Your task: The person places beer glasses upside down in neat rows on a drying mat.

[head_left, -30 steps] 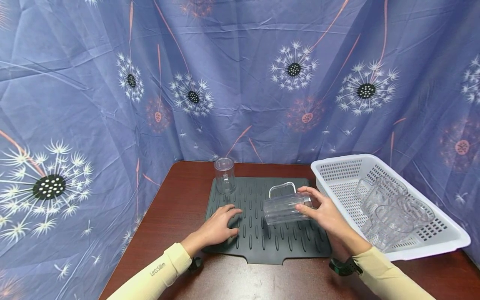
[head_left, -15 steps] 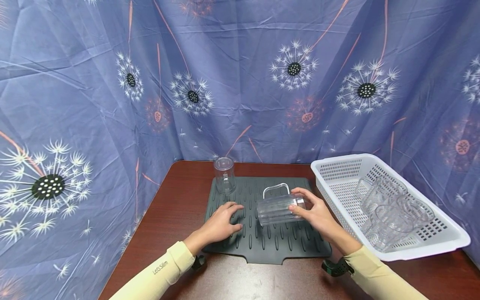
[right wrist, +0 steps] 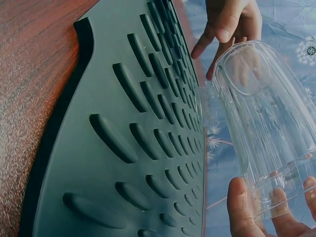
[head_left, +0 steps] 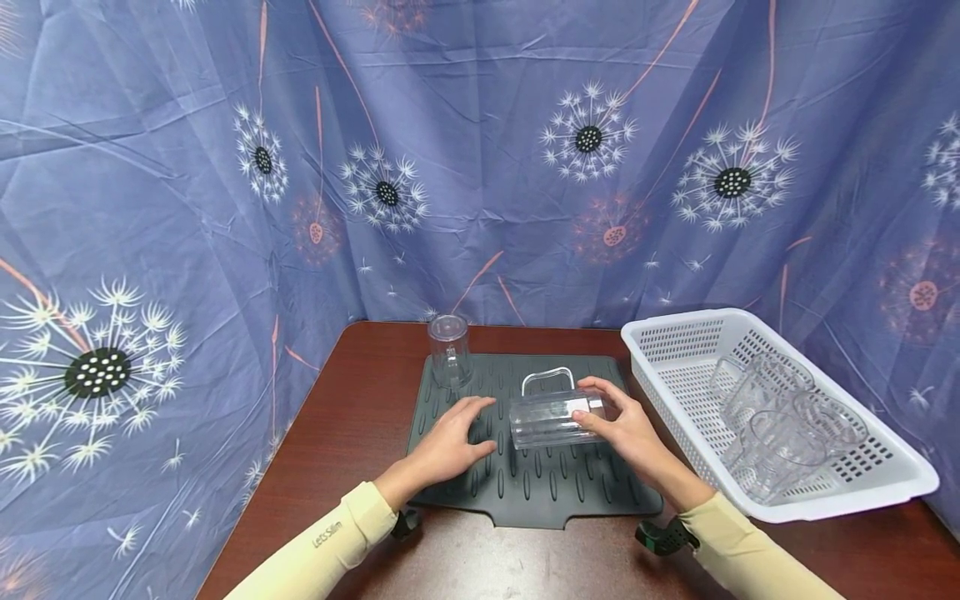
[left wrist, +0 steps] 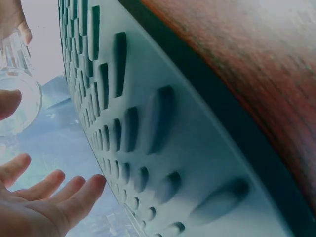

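In the head view a clear plastic mug (head_left: pixel 551 419) is held on its side above the dark ribbed mat (head_left: pixel 525 487). Its handle loop points toward the back. My right hand (head_left: pixel 622 429) grips the mug's right end between thumb and fingers, which also show through the clear wall (right wrist: pixel 266 138) in the right wrist view. My left hand (head_left: pixel 453 442) hovers at the mug's left end, fingers spread and holding nothing; in the left wrist view its fingers (left wrist: pixel 74 192) are apart from the mug (left wrist: pixel 24 98). A second clear mug (head_left: pixel 450 354) stands upside down at the mat's back left corner.
At the right, a white perforated basket (head_left: pixel 675 392) holds several clear mugs (head_left: pixel 787 442) lying at angles. The brown table (head_left: pixel 322 433) runs beyond the mat on the left and front. A blue dandelion-print curtain (head_left: pixel 480 167) hangs close behind the table.
My right hand has carried the mug leftward over the mat. The left hand has moved slightly right, toward the mug's free end. The standing mug and the basket have not moved.
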Tool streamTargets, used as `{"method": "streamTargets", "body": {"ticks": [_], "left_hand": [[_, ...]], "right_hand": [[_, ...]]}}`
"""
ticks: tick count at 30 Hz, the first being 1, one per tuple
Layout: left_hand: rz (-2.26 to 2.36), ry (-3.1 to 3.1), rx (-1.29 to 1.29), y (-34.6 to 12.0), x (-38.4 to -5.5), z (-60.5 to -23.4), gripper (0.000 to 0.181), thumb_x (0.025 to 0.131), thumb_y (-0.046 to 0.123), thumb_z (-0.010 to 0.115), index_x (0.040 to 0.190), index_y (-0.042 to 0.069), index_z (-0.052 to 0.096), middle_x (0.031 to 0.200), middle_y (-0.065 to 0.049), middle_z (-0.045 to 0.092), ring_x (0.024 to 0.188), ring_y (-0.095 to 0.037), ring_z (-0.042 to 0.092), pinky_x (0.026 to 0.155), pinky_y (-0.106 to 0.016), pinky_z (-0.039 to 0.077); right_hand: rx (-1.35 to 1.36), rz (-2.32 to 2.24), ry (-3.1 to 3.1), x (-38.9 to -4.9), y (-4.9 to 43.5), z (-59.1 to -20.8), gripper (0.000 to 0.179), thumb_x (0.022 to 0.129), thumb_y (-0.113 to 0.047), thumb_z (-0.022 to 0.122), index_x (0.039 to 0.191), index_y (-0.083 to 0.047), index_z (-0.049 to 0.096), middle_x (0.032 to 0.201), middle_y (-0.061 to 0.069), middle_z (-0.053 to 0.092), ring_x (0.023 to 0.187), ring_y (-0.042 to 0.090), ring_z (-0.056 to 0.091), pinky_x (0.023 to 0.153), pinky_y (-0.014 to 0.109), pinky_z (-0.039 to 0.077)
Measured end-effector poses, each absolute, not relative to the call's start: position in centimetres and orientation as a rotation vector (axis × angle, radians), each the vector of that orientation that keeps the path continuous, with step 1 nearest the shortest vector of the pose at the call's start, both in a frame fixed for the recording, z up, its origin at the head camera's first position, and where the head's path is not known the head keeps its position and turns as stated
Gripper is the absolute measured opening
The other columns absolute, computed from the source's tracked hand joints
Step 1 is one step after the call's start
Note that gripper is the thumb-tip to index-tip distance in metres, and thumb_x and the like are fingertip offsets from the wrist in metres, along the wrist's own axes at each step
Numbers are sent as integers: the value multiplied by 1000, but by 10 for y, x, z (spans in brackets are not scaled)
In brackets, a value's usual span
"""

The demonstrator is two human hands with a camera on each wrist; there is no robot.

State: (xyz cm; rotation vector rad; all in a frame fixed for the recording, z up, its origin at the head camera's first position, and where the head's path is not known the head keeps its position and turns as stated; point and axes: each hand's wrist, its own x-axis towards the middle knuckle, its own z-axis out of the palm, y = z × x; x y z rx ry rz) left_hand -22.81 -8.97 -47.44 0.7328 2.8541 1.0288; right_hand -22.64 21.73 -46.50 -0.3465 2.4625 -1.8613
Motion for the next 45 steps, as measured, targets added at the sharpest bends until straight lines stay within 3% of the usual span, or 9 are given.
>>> {"method": "streamTargets", "body": {"ticks": [8, 16, 29, 35, 40, 45], "left_hand": [[1156, 2790, 724, -82, -227, -473, 84, 85, 28, 80, 156, 24, 36, 156, -3, 42, 143, -26, 43, 111, -50, 41], [1339, 2666, 736, -76, -228, -474, 96, 81, 20, 85, 158, 31, 28, 156, -7, 40, 136, -31, 50, 98, -48, 51], [1441, 2576, 753, -70, -227, -476, 95, 81, 14, 85, 158, 23, 30, 154, -8, 41, 131, -31, 53, 95, -48, 53], [1457, 2554, 716, -68, -228, -476, 94, 82, 19, 85, 158, 28, 30, 152, -6, 43, 120, -25, 59, 88, -35, 56], [1500, 2519, 706, -68, -228, -475, 94, 82, 17, 85, 158, 29, 30, 149, -7, 45, 120, -23, 59, 86, -29, 55], [1580, 2492, 718, -68, -228, -477, 91, 81, 15, 86, 155, 29, 35, 146, -8, 47, 117, -25, 60, 89, -37, 56]], "right_hand": [[-333, -1860, 2453, -225, 212, -467, 56, 93, -25, 74, 143, -13, 50, 147, 20, 47, 96, 12, 69, 80, 32, 58], [-320, -1866, 2441, -225, 208, -469, 57, 93, -28, 74, 144, -15, 49, 148, 19, 45, 98, 19, 69, 81, 34, 58], [-302, -1910, 2391, -226, 199, -471, 57, 92, -26, 75, 142, -14, 50, 145, 20, 48, 97, 19, 70, 81, 33, 58], [-301, -1898, 2395, -227, 197, -470, 56, 93, -28, 74, 142, -17, 50, 145, 18, 49, 100, 21, 69, 81, 34, 58], [-298, -1892, 2398, -228, 198, -471, 55, 93, -28, 74, 142, -17, 50, 147, 18, 47, 102, 23, 68, 82, 35, 57], [-302, -1908, 2355, -230, 199, -471, 55, 94, -27, 73, 143, -16, 49, 148, 18, 44, 104, 25, 67, 82, 37, 56]]}}
